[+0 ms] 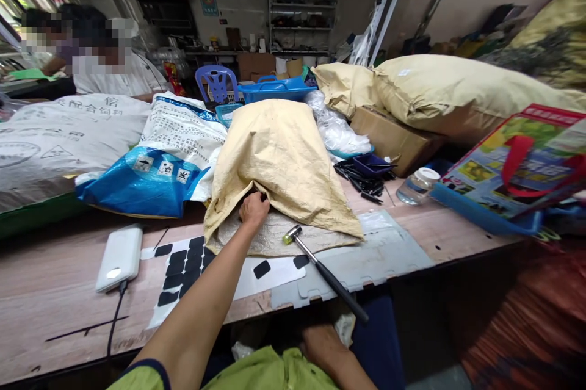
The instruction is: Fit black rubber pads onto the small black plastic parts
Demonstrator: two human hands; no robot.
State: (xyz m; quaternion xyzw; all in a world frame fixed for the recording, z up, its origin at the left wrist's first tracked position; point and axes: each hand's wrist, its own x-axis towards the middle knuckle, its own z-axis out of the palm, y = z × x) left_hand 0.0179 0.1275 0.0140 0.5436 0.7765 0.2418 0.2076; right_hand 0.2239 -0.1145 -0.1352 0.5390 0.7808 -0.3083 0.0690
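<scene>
My left hand reaches into the open mouth of a tan woven sack lying on the table. Its fingers curl at the sack's lifted edge, partly hidden, and a bit of something black shows beside them. Below the table edge, near my lap, is my right hand; its fingers are hidden. A hammer with a black grip lies across the sack's lower flap, its handle sticking out past the table edge. Left of it, a white sheet carries several black rounded-square stickers.
A white power bank with a cable lies at left. A blue-and-white sack sits behind it. On the right are black parts, a lidded jar, a carton and a blue tray. Another person sits at far left.
</scene>
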